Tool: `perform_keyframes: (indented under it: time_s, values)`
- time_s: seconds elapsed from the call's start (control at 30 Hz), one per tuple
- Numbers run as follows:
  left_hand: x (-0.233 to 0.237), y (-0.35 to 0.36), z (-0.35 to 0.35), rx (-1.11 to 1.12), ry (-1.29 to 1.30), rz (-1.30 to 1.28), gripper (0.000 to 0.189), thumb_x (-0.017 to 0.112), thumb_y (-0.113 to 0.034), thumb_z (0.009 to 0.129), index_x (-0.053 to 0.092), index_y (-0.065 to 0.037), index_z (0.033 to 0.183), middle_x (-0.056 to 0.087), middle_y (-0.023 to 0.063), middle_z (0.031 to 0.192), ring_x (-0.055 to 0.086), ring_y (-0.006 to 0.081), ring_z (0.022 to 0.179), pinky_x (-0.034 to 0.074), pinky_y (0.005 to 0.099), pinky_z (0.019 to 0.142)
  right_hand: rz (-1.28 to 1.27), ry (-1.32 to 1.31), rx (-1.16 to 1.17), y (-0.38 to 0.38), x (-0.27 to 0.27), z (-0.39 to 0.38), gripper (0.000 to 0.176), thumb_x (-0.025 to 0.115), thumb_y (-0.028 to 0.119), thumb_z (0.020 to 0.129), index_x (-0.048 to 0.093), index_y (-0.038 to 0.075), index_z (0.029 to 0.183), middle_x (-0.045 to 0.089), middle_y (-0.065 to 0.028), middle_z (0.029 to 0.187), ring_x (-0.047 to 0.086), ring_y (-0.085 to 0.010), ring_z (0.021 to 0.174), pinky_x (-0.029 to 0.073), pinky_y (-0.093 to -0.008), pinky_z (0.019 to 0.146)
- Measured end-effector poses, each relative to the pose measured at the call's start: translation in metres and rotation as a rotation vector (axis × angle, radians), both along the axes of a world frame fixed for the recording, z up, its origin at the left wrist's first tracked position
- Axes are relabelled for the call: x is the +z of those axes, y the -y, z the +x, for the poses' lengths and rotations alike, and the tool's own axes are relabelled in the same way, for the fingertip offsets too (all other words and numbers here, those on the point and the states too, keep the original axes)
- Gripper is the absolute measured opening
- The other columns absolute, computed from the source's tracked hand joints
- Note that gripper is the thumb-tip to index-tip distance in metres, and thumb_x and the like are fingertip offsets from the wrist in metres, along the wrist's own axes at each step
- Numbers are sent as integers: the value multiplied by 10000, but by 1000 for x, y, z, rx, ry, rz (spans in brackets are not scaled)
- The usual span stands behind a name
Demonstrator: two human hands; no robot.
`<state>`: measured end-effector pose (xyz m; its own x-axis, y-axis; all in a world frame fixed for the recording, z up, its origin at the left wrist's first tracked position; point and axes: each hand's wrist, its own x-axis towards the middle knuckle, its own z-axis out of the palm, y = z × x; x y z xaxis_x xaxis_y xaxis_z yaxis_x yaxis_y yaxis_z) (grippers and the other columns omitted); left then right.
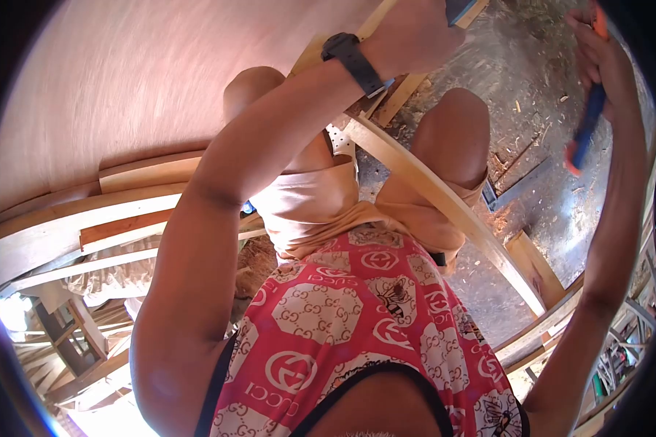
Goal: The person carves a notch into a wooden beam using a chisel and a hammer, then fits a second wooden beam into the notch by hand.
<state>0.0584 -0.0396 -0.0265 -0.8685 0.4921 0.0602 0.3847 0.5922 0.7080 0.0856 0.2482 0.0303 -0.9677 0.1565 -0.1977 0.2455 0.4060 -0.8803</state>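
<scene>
Head view, looking down the person's own body to the knees and the ground beyond. The left hand (415, 29), with a dark wristwatch (353, 62), is clenched above the pale battens (397, 91) at the top edge; what it grips cannot be told. The right hand (598, 51), raised at the upper right, is wrapped around a blue-handled tool (589, 120) with orange ends, held well clear of the wood. A long curved wooden strip (444, 197) runs from just below the left hand, between the knees, down to the right. The floor (532, 87) is grey concrete strewn with shavings and chips. A large plywood sheet (124, 87) fills the upper left, with stacked planks (73, 233) along its lower edge and wooden frames (65, 335) beneath.
</scene>
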Motion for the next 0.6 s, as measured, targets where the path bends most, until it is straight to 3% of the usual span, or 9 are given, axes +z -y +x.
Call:
perform_keyframes:
  time_s: [0.07, 0.13, 0.17, 0.23, 0.27, 0.4, 0.47, 0.53, 0.6]
  values:
    - [-7, -2, 1, -1, -42, 13, 385, 725, -179, 891, 547, 123, 1050, 656, 381, 897, 671, 523, 877, 538, 545, 756, -266, -46, -97, 13, -11, 8, 234, 719, 202, 900, 667, 119, 1113, 423, 105, 602, 378, -33, 427, 280, -228, 402]
    - [-19, -1, -1, -5, -88, 30, 386, 725, -178, 893, 545, 123, 1053, 653, 382, 894, 669, 525, 864, 535, 550, 745, 441, 351, 406, 58, 2, 45, 199, 722, 123, 852, 639, 63, 1022, 485, 31, 636, 453, -69, 504, 366, -311, 472]
    - [-27, -2, -2, -2, -129, 0, 379, 724, -180, 894, 542, 116, 1047, 651, 376, 879, 665, 523, 841, 530, 554, 727, 442, 348, 401, 43, -2, 41, 199, 722, 123, 852, 639, 63, 1022, 485, 31, 636, 453, -69, 504, 366, -311, 472]
    - [-30, -5, -2, -8, -162, -17, 373, 723, -182, 896, 539, 108, 1042, 648, 370, 863, 662, 521, 817, 525, 558, 710, 421, -79, 449, 2, -6, 34, 195, 712, 153, 875, 637, 55, 1026, 485, 37, 632, 450, -70, 497, 353, -291, 461]
    - [-28, -3, -2, -6, -212, 15, 356, 715, -177, 896, 536, 99, 1032, 644, 363, 844, 658, 518, 800, 519, 559, 694, 484, 216, 296, 20, 30, 34, 203, 696, 181, 904, 648, 66, 1064, 485, 50, 635, 452, -78, 494, 337, -268, 454]
    - [-22, 2, 1, -11, -234, -1, 322, 697, -171, 904, 526, 79, 1012, 632, 341, 799, 644, 514, 752, 503, 558, 651, -18, 112, -14, -15, -11, 4, 220, 682, 191, 923, 662, 94, 1119, 472, 50, 630, 455, -85, 493, 332, -252, 452]
    - [-35, 4, 0, -21, -309, -12, 336, 702, -184, 906, 528, 82, 1014, 636, 345, 807, 650, 513, 761, 507, 558, 656, 619, 37, 269, 40, -24, 33, 206, 675, 203, 937, 665, 120, 1126, 484, 43, 633, 488, -81, 512, 351, -241, 463]
    - [-44, 5, -4, -31, -384, -21, 351, 708, -197, 909, 529, 86, 1016, 640, 350, 814, 655, 513, 771, 511, 558, 660, 584, -120, 428, 27, -23, 29, 239, 675, 191, 935, 663, 120, 1163, 486, 64, 641, 475, -72, 504, 355, -258, 466]
    - [-18, 3, -3, -19, -99, -31, 370, 710, -210, 909, 531, 95, 1017, 649, 357, 829, 666, 512, 793, 520, 560, 679, 559, -258, 571, 11, -11, 25, 274, 676, 180, 934, 662, 119, 1200, 488, 86, 648, 462, -64, 496, 358, -274, 469]
